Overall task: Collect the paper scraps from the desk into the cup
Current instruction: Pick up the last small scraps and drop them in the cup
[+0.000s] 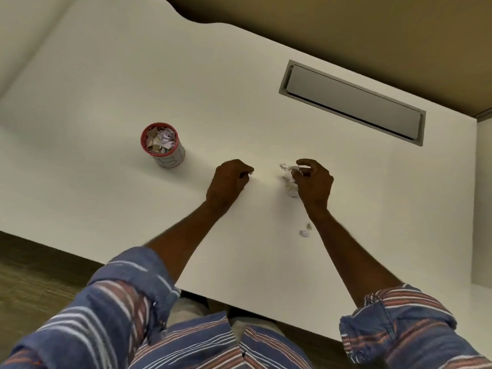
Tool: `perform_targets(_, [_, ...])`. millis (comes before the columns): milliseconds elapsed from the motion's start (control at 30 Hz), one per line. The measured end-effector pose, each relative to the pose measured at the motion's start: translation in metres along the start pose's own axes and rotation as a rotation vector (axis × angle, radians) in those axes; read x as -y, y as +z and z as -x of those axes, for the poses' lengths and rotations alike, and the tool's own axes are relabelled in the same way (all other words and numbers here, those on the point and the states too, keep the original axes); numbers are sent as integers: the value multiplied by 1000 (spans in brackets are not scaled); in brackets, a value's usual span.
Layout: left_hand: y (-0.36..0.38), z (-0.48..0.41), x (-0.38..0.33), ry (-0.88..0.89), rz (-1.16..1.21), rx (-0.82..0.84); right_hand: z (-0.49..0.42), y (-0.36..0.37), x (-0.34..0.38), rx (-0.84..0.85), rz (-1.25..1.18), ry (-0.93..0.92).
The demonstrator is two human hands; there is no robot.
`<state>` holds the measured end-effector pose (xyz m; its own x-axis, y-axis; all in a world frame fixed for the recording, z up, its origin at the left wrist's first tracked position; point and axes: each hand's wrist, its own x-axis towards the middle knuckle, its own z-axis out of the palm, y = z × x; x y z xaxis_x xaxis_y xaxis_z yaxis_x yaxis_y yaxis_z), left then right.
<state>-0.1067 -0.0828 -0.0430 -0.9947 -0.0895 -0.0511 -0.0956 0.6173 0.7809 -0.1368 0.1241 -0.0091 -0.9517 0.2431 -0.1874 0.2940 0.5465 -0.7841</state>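
Your right hand (314, 179) curls over the small heap of paper scraps (288, 182) on the desk (106, 89), thumb and fingertips pinching a piece, probably so you can gather several at once. Your left hand (230, 179) is curled too, fingertips down on the desk; I cannot tell whether it holds anything. Two stray scraps (304, 230) lie beside your right forearm. The cup (170, 162) stands upright, to the left of both hands and apart from them, already nearly full of scraps.
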Motion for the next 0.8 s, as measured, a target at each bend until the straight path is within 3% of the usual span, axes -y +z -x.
perform_targets(133, [-51,8,-19,-79,364,-276,7,30,39,93,-247,60])
perform_targets(300, [-139,8,2,-104,335,-544,28,93,114,256,-422,-3])
perform_targets(533, [-188,1,40,-242,126,-398,57,169,191,335,-194,-361])
perform_targets(667, [-191,-2,49,-275,33,-290,58,191,198,321,-52,-445])
perform_targets(800, [-195,-8,53,-248,11,-231,59,201,193,416,195,-583])
